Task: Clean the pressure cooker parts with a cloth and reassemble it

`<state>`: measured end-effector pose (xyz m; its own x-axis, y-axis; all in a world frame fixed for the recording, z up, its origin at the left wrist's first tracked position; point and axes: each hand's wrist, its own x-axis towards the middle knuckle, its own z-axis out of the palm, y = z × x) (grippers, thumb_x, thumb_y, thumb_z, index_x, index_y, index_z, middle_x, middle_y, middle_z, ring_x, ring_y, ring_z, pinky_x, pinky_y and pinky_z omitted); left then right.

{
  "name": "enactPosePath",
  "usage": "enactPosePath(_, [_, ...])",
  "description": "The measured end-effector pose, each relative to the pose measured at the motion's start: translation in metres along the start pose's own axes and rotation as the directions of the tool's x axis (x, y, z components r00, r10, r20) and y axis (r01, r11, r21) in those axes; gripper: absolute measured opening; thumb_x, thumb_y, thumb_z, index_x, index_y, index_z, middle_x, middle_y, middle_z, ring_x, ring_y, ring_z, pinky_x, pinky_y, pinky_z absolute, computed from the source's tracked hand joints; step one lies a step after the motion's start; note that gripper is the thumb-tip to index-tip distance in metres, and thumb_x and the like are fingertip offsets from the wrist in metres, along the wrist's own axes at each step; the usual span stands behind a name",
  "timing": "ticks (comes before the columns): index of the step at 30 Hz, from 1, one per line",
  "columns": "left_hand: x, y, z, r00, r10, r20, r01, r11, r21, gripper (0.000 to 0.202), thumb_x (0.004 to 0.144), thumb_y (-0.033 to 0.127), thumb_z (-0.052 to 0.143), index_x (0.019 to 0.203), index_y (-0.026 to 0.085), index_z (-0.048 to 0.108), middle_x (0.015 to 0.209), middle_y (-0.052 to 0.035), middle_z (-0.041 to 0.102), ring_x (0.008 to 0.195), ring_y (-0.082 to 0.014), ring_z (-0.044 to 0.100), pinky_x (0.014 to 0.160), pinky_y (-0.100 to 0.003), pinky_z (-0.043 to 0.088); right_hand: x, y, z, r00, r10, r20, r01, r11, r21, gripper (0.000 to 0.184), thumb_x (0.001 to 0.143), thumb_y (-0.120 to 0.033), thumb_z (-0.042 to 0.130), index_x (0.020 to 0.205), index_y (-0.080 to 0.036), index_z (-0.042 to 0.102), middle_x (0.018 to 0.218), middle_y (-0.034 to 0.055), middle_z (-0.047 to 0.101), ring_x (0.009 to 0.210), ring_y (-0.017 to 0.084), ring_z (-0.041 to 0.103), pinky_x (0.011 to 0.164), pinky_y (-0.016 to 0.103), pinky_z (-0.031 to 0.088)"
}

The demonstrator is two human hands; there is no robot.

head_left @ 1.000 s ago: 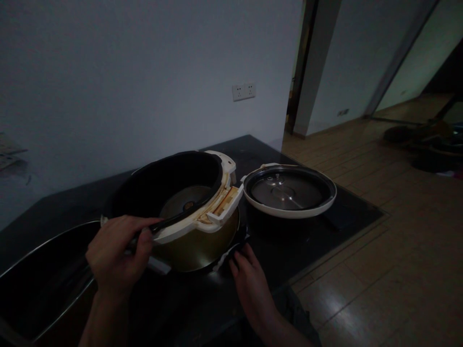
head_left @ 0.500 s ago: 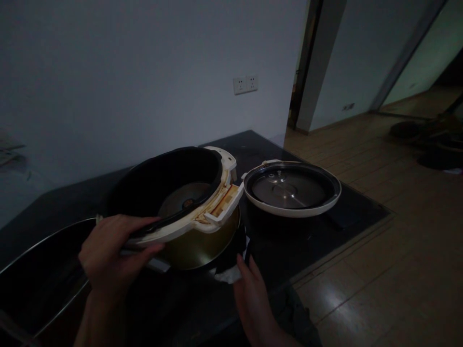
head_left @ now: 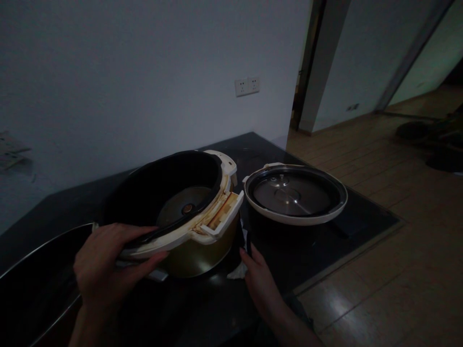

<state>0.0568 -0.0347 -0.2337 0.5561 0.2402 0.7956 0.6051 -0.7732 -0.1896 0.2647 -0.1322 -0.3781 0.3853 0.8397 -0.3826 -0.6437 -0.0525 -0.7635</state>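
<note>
An electric cooker body (head_left: 202,258), olive-gold with a stained cream rim, stands tilted on the dark table. Its black cavity holds no pot, and a round heating plate (head_left: 183,205) with a small centre button shows at the bottom. My left hand (head_left: 104,267) is closed on the near left of the rim, thumb below and fingers over the edge. To the right of the body, low down, my right hand (head_left: 262,282) is closed around a pale cloth (head_left: 238,272), with some dark material beside it. Part of the cloth is hidden by the fingers.
The cooker lid (head_left: 294,195) lies with its metal inner side up, right of the body. A dark, wide pot (head_left: 39,270) with a thin bright rim is at the left. The table's (head_left: 376,217) right edge borders the wooden floor. Sockets (head_left: 247,86) are on the wall.
My right hand has moved slightly right with the cloth, a little away from the cooker body. My left hand keeps its hold on the rim. The whole view has shifted slightly.
</note>
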Motion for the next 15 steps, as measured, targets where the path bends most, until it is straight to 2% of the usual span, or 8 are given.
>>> enactPosePath(5, [-0.002,-0.002,0.001,1.0,0.001,0.003,-0.001,1.0,0.019,0.024,0.079,0.04,0.069,0.089,0.018,0.065,0.075,-0.0027,0.067,0.064,-0.0185,0.06,0.063,-0.03,0.043,0.007,-0.005,-0.01,0.998,0.038,0.058,-0.037,0.999,-0.024,0.055,0.068,-0.046,0.074,0.117,-0.022,0.067,0.133,0.0048,0.06,0.133,0.028,0.045,0.111,0.045,0.032])
enactPosePath(8, [-0.002,-0.002,0.001,1.0,0.004,-0.002,-0.003,1.0,0.011,0.024,0.081,0.04,0.067,0.09,0.018,0.065,0.076,-0.0031,0.067,0.065,-0.0186,0.06,0.063,-0.03,0.043,0.005,0.0,-0.008,0.997,0.077,0.029,-0.075,0.996,-0.049,0.06,0.07,-0.049,0.072,0.123,-0.02,0.064,0.136,0.0073,0.057,0.132,0.029,0.046,0.11,0.046,0.034])
enactPosePath(11, [-0.001,0.0,0.001,1.0,0.012,0.004,-0.012,1.0,0.005,0.024,0.082,0.04,0.066,0.091,0.017,0.064,0.076,-0.0038,0.068,0.065,-0.0186,0.06,0.064,-0.031,0.043,-0.002,0.016,0.006,0.998,0.044,-0.039,-0.047,0.996,-0.07,0.066,0.076,-0.052,0.065,0.133,-0.02,0.055,0.146,0.0065,0.046,0.138,0.026,0.038,0.114,0.042,0.029])
enactPosePath(15, [0.001,0.003,0.0,1.0,-0.001,0.01,0.001,1.0,0.004,0.025,0.084,0.042,0.063,0.092,0.018,0.063,0.077,-0.0035,0.068,0.065,-0.0182,0.061,0.064,-0.031,0.043,-0.027,0.04,0.03,0.997,-0.024,-0.075,0.016,0.994,-0.106,0.074,0.085,-0.057,0.052,0.148,-0.023,0.033,0.158,0.0016,0.022,0.146,0.022,0.017,0.118,0.043,0.017])
